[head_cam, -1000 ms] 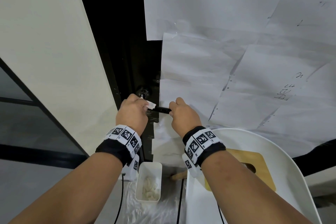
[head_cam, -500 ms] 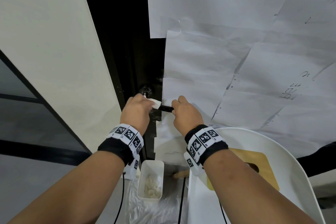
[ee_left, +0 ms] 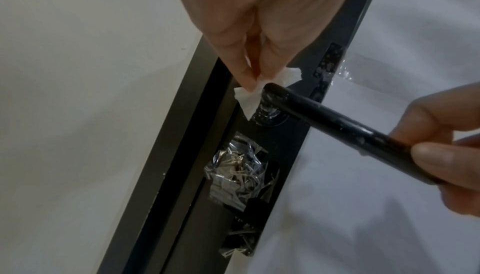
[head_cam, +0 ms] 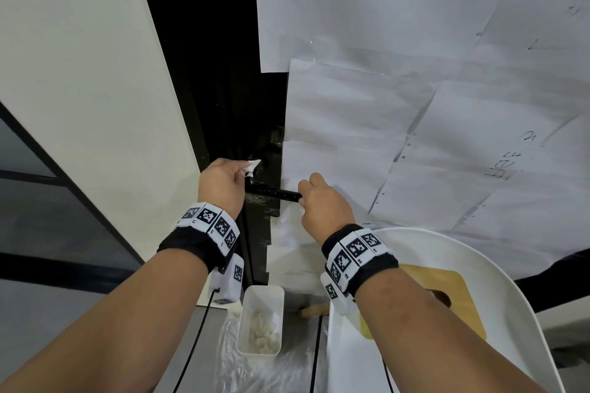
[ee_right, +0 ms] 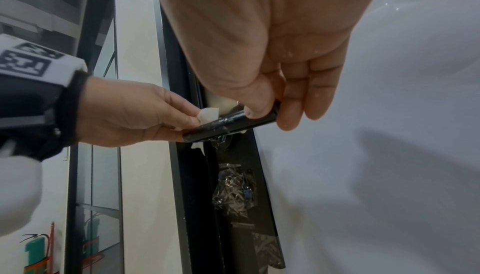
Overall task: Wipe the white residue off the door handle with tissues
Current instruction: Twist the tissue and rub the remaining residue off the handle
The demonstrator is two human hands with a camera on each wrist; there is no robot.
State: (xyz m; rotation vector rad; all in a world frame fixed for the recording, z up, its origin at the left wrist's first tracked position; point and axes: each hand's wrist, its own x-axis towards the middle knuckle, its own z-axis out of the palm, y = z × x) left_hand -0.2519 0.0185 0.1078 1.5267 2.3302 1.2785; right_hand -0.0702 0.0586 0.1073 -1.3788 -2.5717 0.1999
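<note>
Nearest the head camera, low in the view, a white tray point(head_cam: 260, 297) sits on the floor holding pale crumpled scraps, with clear plastic film point(head_cam: 281, 370) under it. To its right is a white chair point(head_cam: 510, 297) with a tan wooden seat pad point(head_cam: 459, 293). Both forearms reach up and away from there, each with a black wristband carrying black-and-white marker tags.

Farther on, the right hand point(head_cam: 322, 204) has its grip clamped on the free end of the black door handle point(head_cam: 274, 193), thumb on one side and fingers curled round the other; the right wrist view shows the thumb tip pressed on the bar. The handle is a straight dark bar standing out from the black door frame point(head_cam: 223, 89), and white flecks of residue point(ee_left: 361, 140) still speckle its surface.

The left hand point(head_cam: 220, 183) is at the handle's inner end, next to the frame. Its grip is closed on a small piece of white tissue point(ee_left: 248, 98), pinched between thumb and fingertips, and the tissue touches the bar's end where it meets the frame. In the left wrist view, crumpled clear tape point(ee_left: 239, 167) is stuck to the frame below the handle.

Beyond the hands, overlapping white paper sheets point(head_cam: 399, 105) cover the door, and a pale wall panel point(head_cam: 79, 73) stands to the left.
</note>
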